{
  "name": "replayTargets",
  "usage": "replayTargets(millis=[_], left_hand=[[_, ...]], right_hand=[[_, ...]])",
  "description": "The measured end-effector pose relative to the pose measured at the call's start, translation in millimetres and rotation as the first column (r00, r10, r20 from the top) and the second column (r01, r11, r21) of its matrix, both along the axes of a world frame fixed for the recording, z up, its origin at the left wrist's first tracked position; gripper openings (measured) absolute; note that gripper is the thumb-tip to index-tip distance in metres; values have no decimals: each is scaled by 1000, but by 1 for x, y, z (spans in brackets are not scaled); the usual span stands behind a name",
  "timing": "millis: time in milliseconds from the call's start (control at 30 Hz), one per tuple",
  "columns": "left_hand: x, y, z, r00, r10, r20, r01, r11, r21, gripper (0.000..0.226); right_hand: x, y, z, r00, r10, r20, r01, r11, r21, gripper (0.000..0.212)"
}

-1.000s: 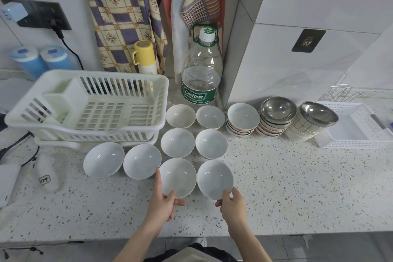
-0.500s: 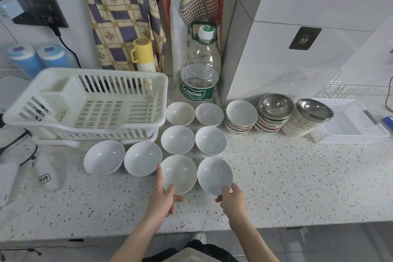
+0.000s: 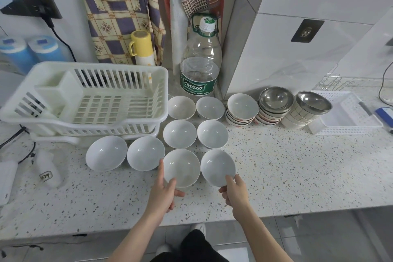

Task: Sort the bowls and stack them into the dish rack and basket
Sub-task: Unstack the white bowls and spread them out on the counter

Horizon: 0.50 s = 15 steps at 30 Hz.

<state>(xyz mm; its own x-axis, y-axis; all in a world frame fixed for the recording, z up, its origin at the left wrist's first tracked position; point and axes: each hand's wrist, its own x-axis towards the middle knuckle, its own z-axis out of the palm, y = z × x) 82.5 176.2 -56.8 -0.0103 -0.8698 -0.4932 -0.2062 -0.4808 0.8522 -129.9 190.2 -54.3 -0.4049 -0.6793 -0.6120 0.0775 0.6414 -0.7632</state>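
Two white bowls sit nearest the counter edge, and each is gripped at its near rim: the left hand (image 3: 162, 192) pinches the left front bowl (image 3: 181, 167) with thumb inside and fingers curled round the outside, while the right hand (image 3: 235, 190) holds the right front bowl (image 3: 218, 167) the same way, that bowl tipped a little toward 2 o'clock. My reading is that the step is gathering matching bowls, so it pays to lift one clear, lower it straight into its twin, and let rim meet rim softly, since glazed ceramic is slick and chips on a knock. Six more white bowls (image 3: 179, 134) lie open-side up on the speckled stone counter (image 3: 287, 176), smooth, round and shallow enough to nest well. At 10 o'clock the slotted white plastic dish rack (image 3: 127, 121) stands with nothing in it; at 2 o'clock lies the perforated white basket (image 3: 348, 130), with three leaning stacks (image 3: 241, 110) beside it, two topped by shiny steel bowls (image 3: 275, 98). Steel is lighter and tougher, so it likely belongs apart.
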Motion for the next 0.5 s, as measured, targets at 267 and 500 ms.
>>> replayTargets(millis=[267,500], left_hand=[[-13,-4,12,993,92,-72,-97,993,-69,6],[-54,-43,35,993,67,-96,-78,990,-119,16]], right_hand=[[-18,18,7,996,-83,-18,82,996,-21,25],[-73,-3,20,984,-177,-19,174,980,-91,24]])
